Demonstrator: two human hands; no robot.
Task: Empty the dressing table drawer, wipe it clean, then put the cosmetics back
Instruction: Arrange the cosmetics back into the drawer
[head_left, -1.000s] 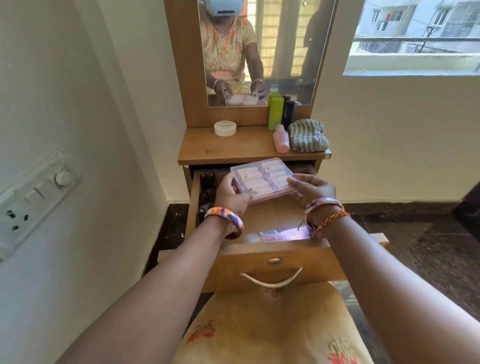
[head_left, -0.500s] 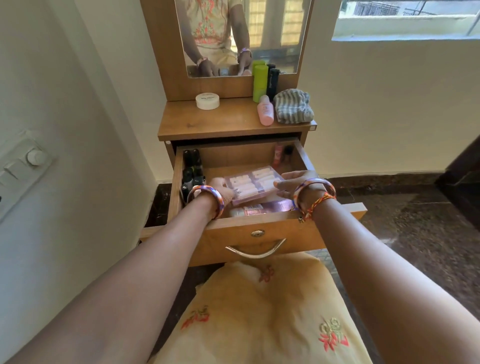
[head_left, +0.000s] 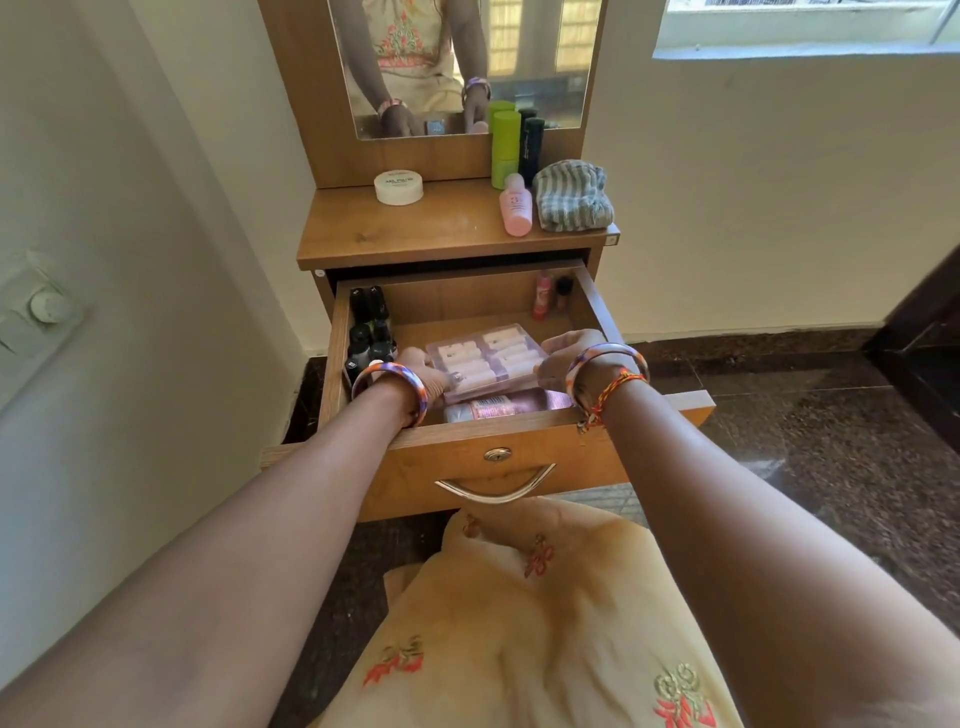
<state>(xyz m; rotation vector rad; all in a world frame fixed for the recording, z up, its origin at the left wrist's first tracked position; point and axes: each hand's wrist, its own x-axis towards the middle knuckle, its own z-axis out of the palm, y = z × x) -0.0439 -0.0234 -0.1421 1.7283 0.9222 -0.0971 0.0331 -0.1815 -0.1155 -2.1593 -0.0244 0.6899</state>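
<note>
Clear plastic case (head_left: 487, 357) sits low inside the open drawer (head_left: 519, 457) — your left hand (head_left: 423, 375) pinches its left edge, your right hand (head_left: 563, 356) grips its right edge. Below it lies a pink tube (head_left: 488, 408); dark bottles (head_left: 369, 332) line the drawer's left side.

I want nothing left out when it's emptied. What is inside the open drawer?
In the drawer: dark bottles at left, two small bottles back right, a clear compartment box held by both hands, a pink tube partly beneath it. Anything else underneath is hidden.
</note>
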